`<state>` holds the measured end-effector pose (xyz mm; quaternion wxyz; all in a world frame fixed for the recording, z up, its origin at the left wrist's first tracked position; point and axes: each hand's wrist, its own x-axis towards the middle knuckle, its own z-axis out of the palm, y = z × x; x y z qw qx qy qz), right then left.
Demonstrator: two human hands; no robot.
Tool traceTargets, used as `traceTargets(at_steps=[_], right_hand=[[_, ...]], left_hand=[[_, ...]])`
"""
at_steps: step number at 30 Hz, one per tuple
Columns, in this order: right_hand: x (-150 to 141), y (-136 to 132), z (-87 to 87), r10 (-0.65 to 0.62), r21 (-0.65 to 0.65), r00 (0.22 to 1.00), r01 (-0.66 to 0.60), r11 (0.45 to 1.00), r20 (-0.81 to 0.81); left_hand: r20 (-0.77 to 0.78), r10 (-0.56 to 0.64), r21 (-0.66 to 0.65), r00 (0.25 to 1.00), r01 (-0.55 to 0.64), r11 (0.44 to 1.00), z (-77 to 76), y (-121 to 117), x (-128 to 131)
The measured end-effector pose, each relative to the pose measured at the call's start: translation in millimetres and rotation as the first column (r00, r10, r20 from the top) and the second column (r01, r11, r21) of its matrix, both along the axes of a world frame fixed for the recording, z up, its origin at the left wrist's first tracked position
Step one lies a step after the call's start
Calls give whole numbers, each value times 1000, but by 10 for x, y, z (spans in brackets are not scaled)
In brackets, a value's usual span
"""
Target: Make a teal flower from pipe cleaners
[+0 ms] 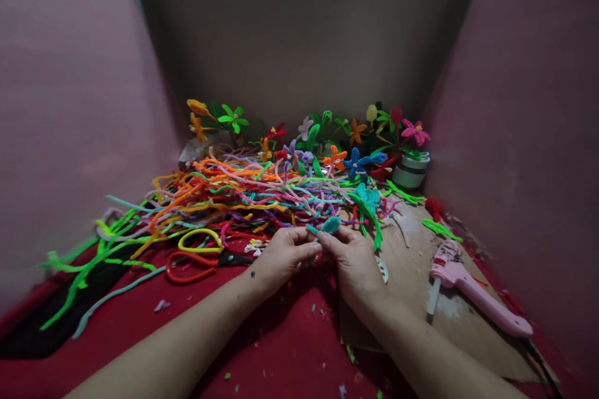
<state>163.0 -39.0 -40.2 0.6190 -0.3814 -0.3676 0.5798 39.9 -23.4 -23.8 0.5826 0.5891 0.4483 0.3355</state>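
Between my two hands is a teal pipe cleaner (331, 225), bent into a petal-like loop with a short end sticking out to the left. My left hand (291, 254) pinches that short end between thumb and fingers. At the base of the loop, my right hand (350, 257) closes its thumb and forefinger on the same piece. The lower fingers of both hands are partly hidden. Just beyond them lies a large heap of loose pipe cleaners (243, 190) in many colours. A teal pipe-cleaner flower (367, 196) with green leaves rests behind my right hand.
Scissors (191, 267) with red and yellow handles lie left of my hands. On a cardboard sheet (402, 318) to the right rests a pink glue gun (482, 296). Finished flowers (355, 162) and a white jar (410, 170) stand along the back, between pink side walls.
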Motion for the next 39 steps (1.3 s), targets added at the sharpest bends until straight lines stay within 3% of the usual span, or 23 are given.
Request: traceTargets(at_steps=[5, 9, 19, 21, 24, 30, 34, 39], right_hand=[[23, 18, -26, -28, -45, 999, 29, 999, 23], [30, 27, -28, -44, -65, 998, 46, 997, 37], [37, 39, 20, -62, -108, 998, 64, 992, 27], [45, 59, 11, -81, -117, 997, 82, 990, 17], [49, 74, -3, -85, -120, 996, 88, 989, 27], [16, 13, 31, 40, -161, 999, -44, 986, -28], [17, -17, 75, 52, -166, 994, -67, 984, -96], [18, -4, 79, 47, -150, 993, -63, 987, -105]], left_hand=[[-8, -106, 38, 994, 106, 994, -23, 25, -11], [2, -178, -24, 984, 178, 984, 9, 19, -22], [11, -221, -16, 975, 221, 975, 5, -11, -8], [-34, -194, 11, 980, 195, 981, 11, -3, -6], [-90, -64, 69, 994, 70, 995, 19, 20, -6], [36, 120, 102, 992, -123, 987, 1, 55, -34], [102, 142, 88, 985, -151, 985, -9, 64, -50], [78, 140, 66, 987, -146, 987, 22, 52, -45]])
